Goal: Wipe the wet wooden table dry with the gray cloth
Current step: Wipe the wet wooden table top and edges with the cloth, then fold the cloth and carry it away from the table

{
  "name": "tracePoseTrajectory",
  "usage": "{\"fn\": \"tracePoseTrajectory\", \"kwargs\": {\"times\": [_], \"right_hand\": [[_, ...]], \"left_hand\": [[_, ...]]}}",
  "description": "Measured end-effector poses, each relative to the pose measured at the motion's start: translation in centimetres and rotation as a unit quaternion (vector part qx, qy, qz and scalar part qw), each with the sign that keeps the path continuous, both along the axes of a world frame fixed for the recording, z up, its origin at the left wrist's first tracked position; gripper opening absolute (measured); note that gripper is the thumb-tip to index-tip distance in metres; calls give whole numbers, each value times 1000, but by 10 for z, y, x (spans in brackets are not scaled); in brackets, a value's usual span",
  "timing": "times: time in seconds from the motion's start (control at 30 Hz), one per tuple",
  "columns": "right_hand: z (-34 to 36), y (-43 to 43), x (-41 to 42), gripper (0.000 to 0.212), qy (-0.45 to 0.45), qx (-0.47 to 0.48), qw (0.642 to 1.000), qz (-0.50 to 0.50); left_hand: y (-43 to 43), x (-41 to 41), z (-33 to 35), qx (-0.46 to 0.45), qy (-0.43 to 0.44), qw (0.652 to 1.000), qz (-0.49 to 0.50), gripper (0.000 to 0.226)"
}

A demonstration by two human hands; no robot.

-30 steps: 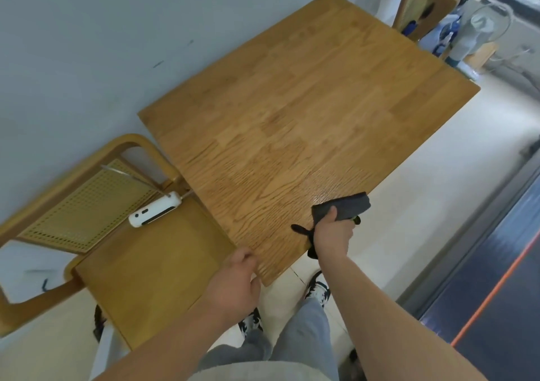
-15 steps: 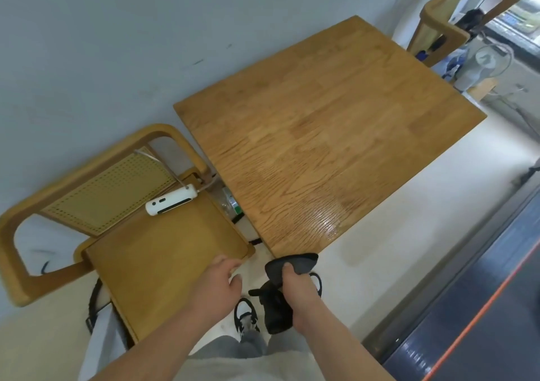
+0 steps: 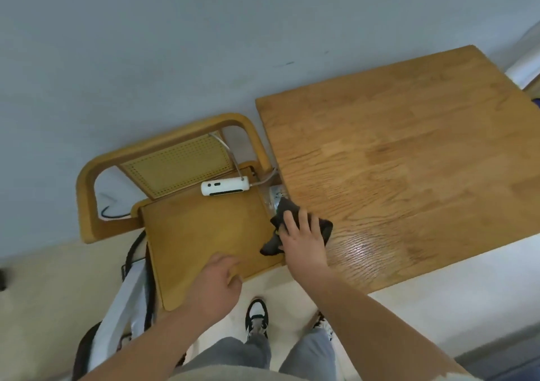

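Note:
The wooden table point(image 3: 409, 161) fills the right half of the head view, with a wet glossy patch point(image 3: 359, 249) near its front left corner. A dark gray cloth point(image 3: 325, 230) lies crumpled on the table's left edge, partly hanging over it. My right hand point(image 3: 302, 237) presses down on the cloth with fingers spread and fairly straight. Over the chair seat hovers my left hand point(image 3: 216, 284), fingers loosely curled and holding nothing.
A wooden chair point(image 3: 190, 234) with a cane back stands close against the table's left side, and a white device point(image 3: 225, 185) with a cable lies on its seat. A grey wall runs behind. A bag point(image 3: 125, 307) leans by the chair; my feet are below.
My right hand brought the cloth from below the table's near corner up onto its left edge and now presses it flat. The view has swung left. My left hand stays over the chair.

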State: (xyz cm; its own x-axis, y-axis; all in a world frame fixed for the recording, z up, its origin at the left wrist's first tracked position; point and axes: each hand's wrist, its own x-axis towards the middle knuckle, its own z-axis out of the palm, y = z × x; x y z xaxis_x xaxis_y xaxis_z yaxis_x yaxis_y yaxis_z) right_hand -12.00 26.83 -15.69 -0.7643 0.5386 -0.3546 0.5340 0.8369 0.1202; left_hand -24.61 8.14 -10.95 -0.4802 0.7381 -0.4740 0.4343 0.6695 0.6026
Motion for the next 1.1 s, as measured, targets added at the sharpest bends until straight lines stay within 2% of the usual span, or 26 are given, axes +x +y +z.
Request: {"fn": "tracePoseTrajectory", "kwargs": {"times": [0.13, 0.27, 0.37, 0.47, 0.53, 0.6, 0.63, 0.7, 0.73, 0.77, 0.8, 0.83, 0.87, 0.9, 0.93, 1.03, 1.1], "right_hand": [[13, 29, -38, 50, -61, 96, 991, 75], [12, 19, -23, 55, -115, 164, 966, 164], [1, -17, 25, 55, -161, 147, 949, 226], [1, -52, 83, 48, -199, 84, 948, 235], [8, -71, 119, 42, -189, 46, 954, 230], [24, -82, 143, 39, -166, -16, 970, 175], [33, -83, 150, 39, -141, -58, 982, 114], [55, -77, 158, 39, -44, -149, 986, -65], [70, -69, 159, 38, 19, -207, 964, -169], [87, -61, 158, 35, 91, -291, 910, -282], [105, -53, 155, 33, 168, -387, 820, -387], [122, -48, 153, 36, 240, -473, 710, -463], [138, -45, 149, 40, 308, -535, 603, -505], [153, -43, 147, 43, 362, -577, 511, -525], [165, -44, 143, 45, 408, -601, 433, -534], [186, -50, 131, 48, 507, -626, 241, -542], [190, -55, 125, 50, 540, -622, 174, -540]], "left_hand": [[-11, -8, 1, -17, 1, 1000, 5, 36], [-5, -3, 3, -15, -2, 1000, -18, 36], [3, 5, 7, -22, -14, 999, -43, 37], [15, 14, 10, -29, -42, 996, -69, 38], [24, 22, 13, -36, -55, 994, -88, 39], [33, 30, 14, -38, -70, 991, -104, 39], [37, 34, 14, -38, -80, 990, -109, 38], [45, 44, 16, -43, -108, 987, -110, 39], [49, 49, 17, -47, -124, 986, -106, 40], [52, 55, 19, -49, -142, 984, -98, 41], [57, 60, 22, -50, -166, 981, -84, 41], [62, 64, 26, -45, -194, 978, -67, 40], [67, 67, 31, -38, -227, 972, -50, 37], [72, 70, 39, -30, -264, 963, -33, 32], [76, 72, 48, -22, -305, 952, -17, 27], [82, 75, 80, 19, -426, 904, 34, 24], [82, 74, 101, 52, -473, 878, 50, 32]]}}
